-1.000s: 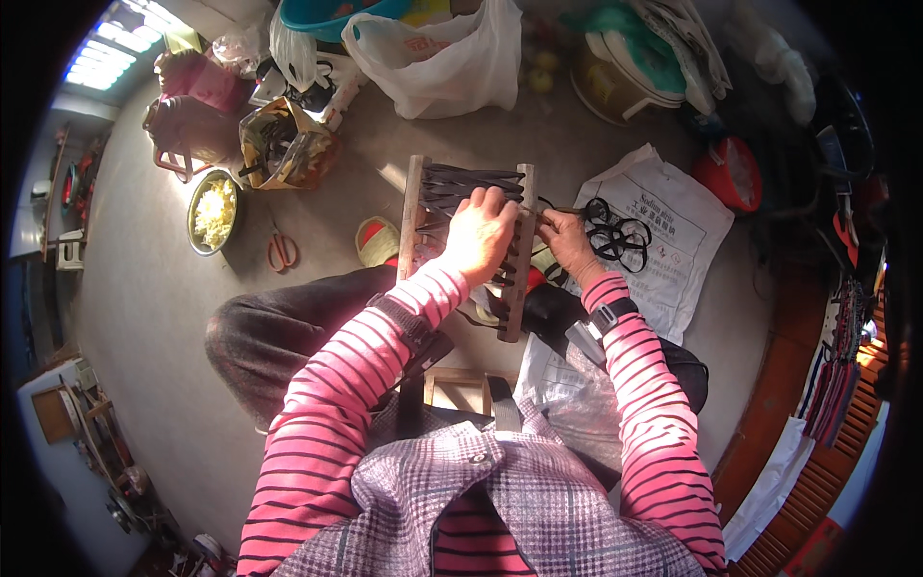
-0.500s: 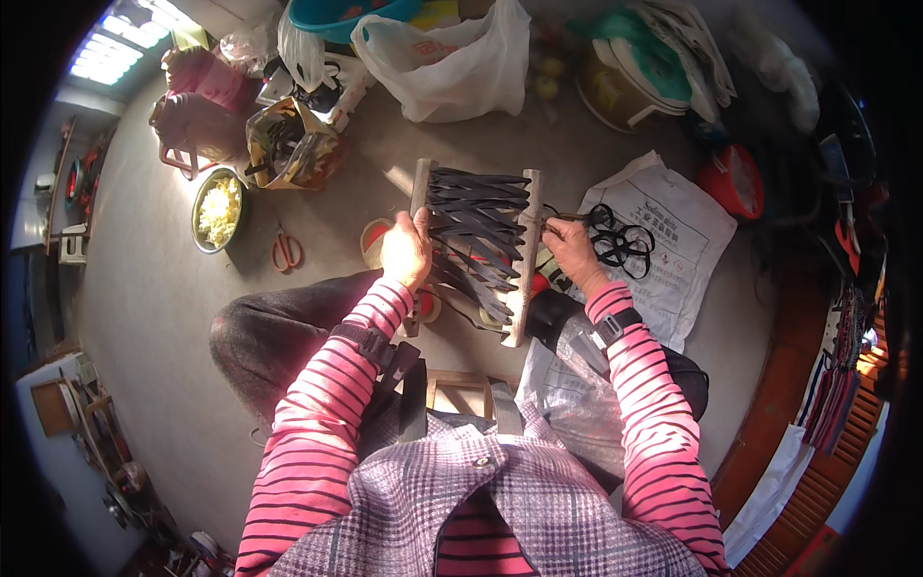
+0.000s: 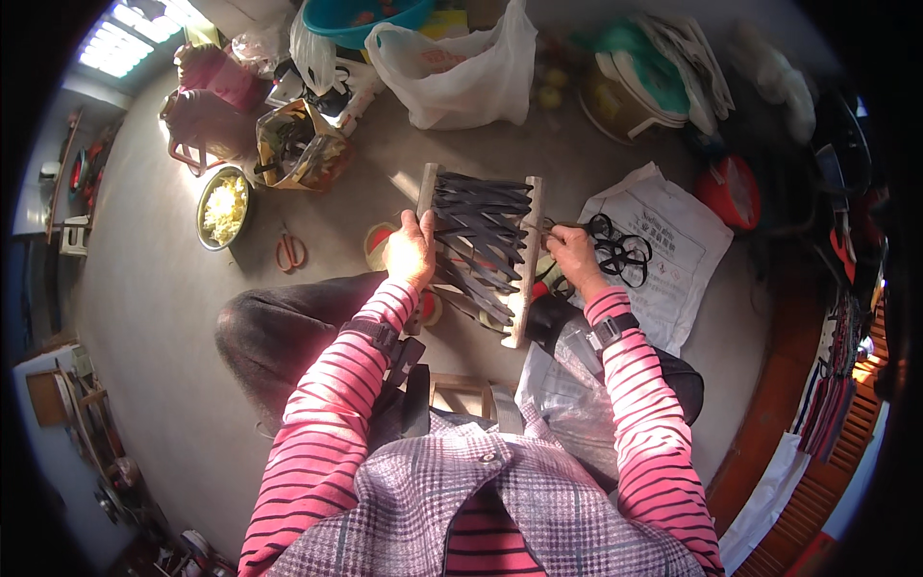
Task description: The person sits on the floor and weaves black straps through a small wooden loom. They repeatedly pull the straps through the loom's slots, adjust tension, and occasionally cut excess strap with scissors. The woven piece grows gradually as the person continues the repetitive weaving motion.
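A wooden frame with two notched side bars [image 3: 525, 269] stands in front of me above my lap. Dark grey flat straps [image 3: 479, 216] criss-cross between the bars. My left hand [image 3: 411, 252] is wrapped round the left bar, fingers on its upper side. Just outside the right bar, my right hand [image 3: 574, 257] has its fingers pinched together on what looks like a thin dark strap end, partly hidden by the fingers. Loose loops of black strap [image 3: 620, 248] lie to the right of that hand on a white printed sack [image 3: 663, 264].
Orange-handled scissors [image 3: 289, 252] and a bowl of yellow-white pieces [image 3: 225, 210] rest on the floor at left. Farther off are an open bag [image 3: 300, 149], a white plastic bag [image 3: 457, 77], a teal basin [image 3: 365, 24] and a lidded bucket [image 3: 635, 96]. A red container [image 3: 728, 192] stands at right.
The view has shifted slightly. My left hand keeps its hold on the frame's left bar, and my right hand stays beside the right bar, its fingers turned a little.
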{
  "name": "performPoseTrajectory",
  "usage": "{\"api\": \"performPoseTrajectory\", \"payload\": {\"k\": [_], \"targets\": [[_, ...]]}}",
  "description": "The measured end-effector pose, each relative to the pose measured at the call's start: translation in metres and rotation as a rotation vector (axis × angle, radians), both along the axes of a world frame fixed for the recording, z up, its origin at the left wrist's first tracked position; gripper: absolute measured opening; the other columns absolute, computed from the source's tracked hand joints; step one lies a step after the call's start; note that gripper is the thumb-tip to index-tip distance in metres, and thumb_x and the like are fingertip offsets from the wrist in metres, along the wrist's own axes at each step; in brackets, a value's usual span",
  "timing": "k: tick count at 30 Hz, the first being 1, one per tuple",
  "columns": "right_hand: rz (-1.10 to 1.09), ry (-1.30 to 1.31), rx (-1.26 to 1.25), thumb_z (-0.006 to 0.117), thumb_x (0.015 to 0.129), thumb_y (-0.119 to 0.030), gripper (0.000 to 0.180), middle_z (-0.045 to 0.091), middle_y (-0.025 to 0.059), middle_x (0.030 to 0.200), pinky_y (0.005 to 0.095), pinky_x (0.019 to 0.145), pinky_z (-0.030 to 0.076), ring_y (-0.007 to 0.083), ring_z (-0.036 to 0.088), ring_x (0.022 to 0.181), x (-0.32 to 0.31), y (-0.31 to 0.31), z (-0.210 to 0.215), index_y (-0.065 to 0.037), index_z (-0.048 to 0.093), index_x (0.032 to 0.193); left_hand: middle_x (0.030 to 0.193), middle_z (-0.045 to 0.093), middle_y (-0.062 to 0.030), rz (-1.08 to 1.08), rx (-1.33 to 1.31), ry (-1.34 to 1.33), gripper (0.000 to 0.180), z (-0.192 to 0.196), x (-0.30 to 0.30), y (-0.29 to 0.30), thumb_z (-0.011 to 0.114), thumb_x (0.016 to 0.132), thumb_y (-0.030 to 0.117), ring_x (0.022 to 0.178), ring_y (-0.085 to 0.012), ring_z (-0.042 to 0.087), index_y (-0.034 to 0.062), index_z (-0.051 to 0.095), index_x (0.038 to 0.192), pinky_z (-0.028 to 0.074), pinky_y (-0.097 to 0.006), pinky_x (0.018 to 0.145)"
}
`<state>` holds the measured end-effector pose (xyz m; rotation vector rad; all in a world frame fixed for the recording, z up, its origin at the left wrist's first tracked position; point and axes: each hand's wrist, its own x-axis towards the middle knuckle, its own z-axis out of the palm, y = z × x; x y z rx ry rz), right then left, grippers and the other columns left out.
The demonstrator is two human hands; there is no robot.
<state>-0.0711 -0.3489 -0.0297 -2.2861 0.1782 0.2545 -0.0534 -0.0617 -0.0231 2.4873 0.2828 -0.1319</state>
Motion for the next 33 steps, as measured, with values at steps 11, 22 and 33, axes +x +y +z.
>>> {"api": "performPoseTrajectory", "payload": {"k": [11, 22, 33], "targets": [[-0.058, -0.116, 0.068, 0.072, 0.081, -0.015, 0.019, 0.062, 0.0067, 0.068, 0.0313, 0.061, 0.048, 0.0170, 0.060, 0.061, 0.002, 0.025, 0.030, -0.002, 0.059, 0.081, 0.115, 0.055, -0.0146, -0.562, 0.129, -0.664, 0.032, 0.020, 0.001, -0.017, 0.064, 0.077, 0.008, 0.098, -0.0341, 0.055, 0.0024, 0.057, 0.108, 0.047, -0.042, 0.083], [-0.062, -0.006, 0.312, 0.065, 0.089, -0.011, 0.015, 0.057, 0.0025, 0.065, 0.0274, 0.059, 0.045, 0.0112, 0.053, 0.060, 0.003, 0.020, 0.028, 0.000, 0.057, 0.084, 0.103, 0.054, -0.0113, -0.974, 0.056, -0.406, 0.035, 0.042, 0.028, -0.065, 0.063, 0.071, 0.003, 0.088, -0.0284, 0.060, 0.0012, 0.057, 0.106, 0.053, -0.037, 0.069], [0.086, -0.004, -0.005, 0.049, 0.099, -0.026, 0.030, 0.057, 0.0111, 0.068, 0.0377, 0.066, 0.046, 0.0247, 0.055, 0.065, -0.005, 0.024, 0.046, 0.000, 0.059, 0.087, 0.105, 0.055, -0.0100, -0.722, 0.067, -0.587, 0.030, 0.040, 0.008, -0.061, 0.061, 0.072, 0.004, 0.092, -0.0286, 0.057, 0.0053, 0.059, 0.103, 0.052, -0.037, 0.073]]}}
